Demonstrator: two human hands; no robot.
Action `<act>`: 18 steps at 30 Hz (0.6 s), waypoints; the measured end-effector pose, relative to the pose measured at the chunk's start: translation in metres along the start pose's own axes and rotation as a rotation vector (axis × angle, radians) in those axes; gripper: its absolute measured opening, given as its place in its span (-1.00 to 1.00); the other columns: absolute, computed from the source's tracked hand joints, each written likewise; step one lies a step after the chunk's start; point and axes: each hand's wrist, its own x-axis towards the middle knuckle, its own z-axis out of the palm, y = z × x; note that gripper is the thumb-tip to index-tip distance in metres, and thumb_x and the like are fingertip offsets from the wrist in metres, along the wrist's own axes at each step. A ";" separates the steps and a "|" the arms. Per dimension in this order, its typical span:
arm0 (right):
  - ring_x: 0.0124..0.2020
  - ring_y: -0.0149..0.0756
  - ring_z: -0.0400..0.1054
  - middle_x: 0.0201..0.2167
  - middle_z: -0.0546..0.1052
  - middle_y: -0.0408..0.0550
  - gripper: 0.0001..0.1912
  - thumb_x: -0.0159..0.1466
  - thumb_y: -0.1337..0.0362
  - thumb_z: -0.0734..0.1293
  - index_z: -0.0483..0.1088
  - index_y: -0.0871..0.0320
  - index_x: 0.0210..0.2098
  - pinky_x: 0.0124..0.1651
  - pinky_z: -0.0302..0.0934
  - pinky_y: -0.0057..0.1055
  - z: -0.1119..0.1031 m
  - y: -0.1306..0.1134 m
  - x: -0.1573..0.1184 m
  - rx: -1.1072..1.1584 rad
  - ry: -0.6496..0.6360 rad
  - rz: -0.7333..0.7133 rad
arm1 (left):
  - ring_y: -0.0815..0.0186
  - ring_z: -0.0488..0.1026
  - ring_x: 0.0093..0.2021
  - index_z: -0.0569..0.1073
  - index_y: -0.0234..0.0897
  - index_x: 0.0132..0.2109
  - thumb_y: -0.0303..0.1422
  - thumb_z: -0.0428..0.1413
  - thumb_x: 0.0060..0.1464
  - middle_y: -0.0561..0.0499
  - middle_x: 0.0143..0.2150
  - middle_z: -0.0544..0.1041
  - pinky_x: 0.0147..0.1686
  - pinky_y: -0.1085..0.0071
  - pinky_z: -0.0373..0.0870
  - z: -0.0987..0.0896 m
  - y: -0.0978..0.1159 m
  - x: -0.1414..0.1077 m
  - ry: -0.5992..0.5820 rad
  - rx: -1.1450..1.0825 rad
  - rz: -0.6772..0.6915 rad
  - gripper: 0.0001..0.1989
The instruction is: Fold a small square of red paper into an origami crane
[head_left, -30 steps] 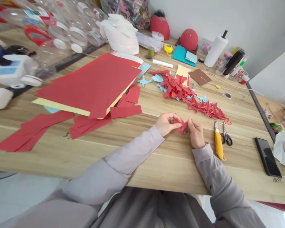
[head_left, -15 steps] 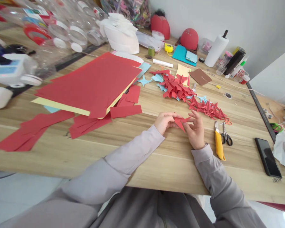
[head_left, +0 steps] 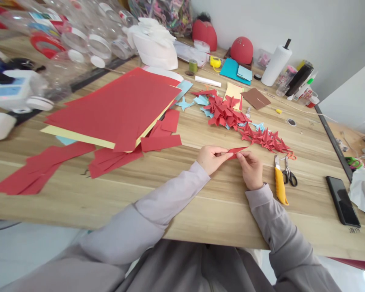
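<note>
My left hand (head_left: 212,159) and my right hand (head_left: 250,169) hold a narrow folded red paper piece (head_left: 236,152) between them, just above the wooden tabletop (head_left: 219,211). Its pointed end lies toward my right hand. Beyond the hands, a long heap of folded red paper stars (head_left: 264,140) with some light blue ones (head_left: 202,99) runs across the table. A yellow utility knife (head_left: 280,184) and black-handled scissors (head_left: 289,174) lie just right of my right hand.
A stack of red and yellow card sheets (head_left: 115,107) and red paper strips (head_left: 39,168) lie to the left. A black phone (head_left: 342,207) lies at the right. Clear plastic bottles (head_left: 91,36), a paper towel roll (head_left: 276,67) and red round objects (head_left: 241,50) stand along the back.
The red paper has been folded from a wider star-like shape into a narrow pointed piece. My right hand's fingers have closed in on it.
</note>
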 end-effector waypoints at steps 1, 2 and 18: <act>-0.37 -0.33 0.35 -0.44 0.48 -0.11 -0.85 0.12 0.18 0.32 0.41 0.14 -0.43 -0.24 0.25 -0.37 0.000 0.000 0.000 0.002 0.002 -0.005 | 0.43 0.22 -0.58 0.55 -0.29 -0.49 -0.29 0.23 -0.20 0.09 -0.62 0.32 -0.51 0.45 0.17 0.000 0.000 0.000 0.026 0.030 0.060 -0.86; -0.37 -0.33 0.35 -0.44 0.49 -0.10 -0.85 0.13 0.18 0.32 0.41 0.14 -0.43 -0.23 0.24 -0.37 0.000 0.000 0.000 0.002 0.000 -0.009 | 0.43 0.22 -0.56 0.55 -0.28 -0.47 -0.31 0.22 -0.19 0.08 -0.59 0.32 -0.50 0.45 0.18 0.000 0.000 0.000 0.042 0.044 0.109 -0.88; -0.03 -0.19 0.22 -0.13 0.34 0.00 -0.64 0.08 0.25 0.37 0.30 0.05 -0.11 -0.08 0.21 -0.20 -0.002 -0.007 -0.005 -0.353 0.093 -0.348 | 0.37 0.45 -0.43 0.57 -0.29 -0.31 -0.38 0.15 -0.10 -0.05 -0.35 0.57 -0.42 0.45 0.40 0.004 -0.007 -0.001 0.047 -0.061 0.124 -0.84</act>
